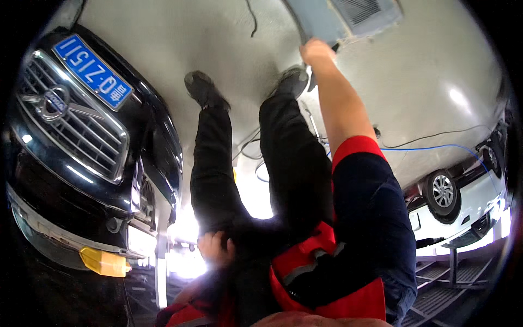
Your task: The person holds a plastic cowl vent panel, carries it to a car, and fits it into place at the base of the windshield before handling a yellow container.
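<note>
My right arm stretches far forward, and my right hand (317, 52) is closed at the near corner of a grey-blue panel (321, 23) with a dark curved edge. A mesh grille (359, 11) is set in that panel, which runs out of the picture at the top. The fingers' exact hold is partly hidden. My left hand (217, 249) rests on my dark trouser leg, its fingers a little apart and nothing visible in it.
A black car (76, 125) with a chrome grille and blue plate stands at left. A yellow piece (104, 262) is beside it. At right is a white car (463, 218). A blue hose (425, 147) and black cables (252, 19) lie on the pale floor.
</note>
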The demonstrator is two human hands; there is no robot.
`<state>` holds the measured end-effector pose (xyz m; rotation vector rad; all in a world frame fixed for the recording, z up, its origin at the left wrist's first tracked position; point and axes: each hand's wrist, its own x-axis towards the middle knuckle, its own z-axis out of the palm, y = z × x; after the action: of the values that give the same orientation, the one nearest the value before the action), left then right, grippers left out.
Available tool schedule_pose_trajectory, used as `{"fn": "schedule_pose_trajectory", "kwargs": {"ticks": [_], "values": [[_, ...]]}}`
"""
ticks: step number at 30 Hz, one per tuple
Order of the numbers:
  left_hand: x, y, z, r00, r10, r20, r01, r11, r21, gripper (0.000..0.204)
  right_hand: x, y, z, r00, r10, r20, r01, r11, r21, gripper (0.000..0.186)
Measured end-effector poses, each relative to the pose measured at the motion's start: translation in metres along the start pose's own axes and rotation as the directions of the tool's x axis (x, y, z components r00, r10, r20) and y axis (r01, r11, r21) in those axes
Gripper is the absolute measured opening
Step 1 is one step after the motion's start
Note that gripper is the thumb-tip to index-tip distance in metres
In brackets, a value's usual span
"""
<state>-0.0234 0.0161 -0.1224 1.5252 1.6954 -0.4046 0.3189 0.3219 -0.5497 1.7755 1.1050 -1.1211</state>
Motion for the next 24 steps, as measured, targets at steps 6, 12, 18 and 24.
{"fn": "schedule_pose_trajectory", "kwargs": {"ticks": [6,12,18,24], "values": [[-0.004,-0.033,0.015,0.997,0.026,-0.074,-0.031,0.997,-0.071,0.027,0.069,0.005,0.053,0.923,0.018,-0.384,0.033,0.992,0.125,0.039],[0.012,-0.026,-0.008,0.998,0.057,0.032,-0.052,0.991,-0.124,0.024,0.004,0.016,0.008,0.900,-0.185,-0.395,0.173,0.983,-0.065,0.028],[0.018,-0.004,-0.035,0.993,0.031,0.116,-0.027,0.999,-0.038,0.021,-0.131,0.072,-0.075,0.760,-0.461,-0.457,0.372,0.886,-0.276,0.028],[0.039,-0.003,-0.056,0.980,0.062,0.187,-0.019,0.974,-0.224,0.023,-0.365,0.092,-0.182,0.665,-0.735,-0.133,0.724,0.678,-0.130,0.036]]}}
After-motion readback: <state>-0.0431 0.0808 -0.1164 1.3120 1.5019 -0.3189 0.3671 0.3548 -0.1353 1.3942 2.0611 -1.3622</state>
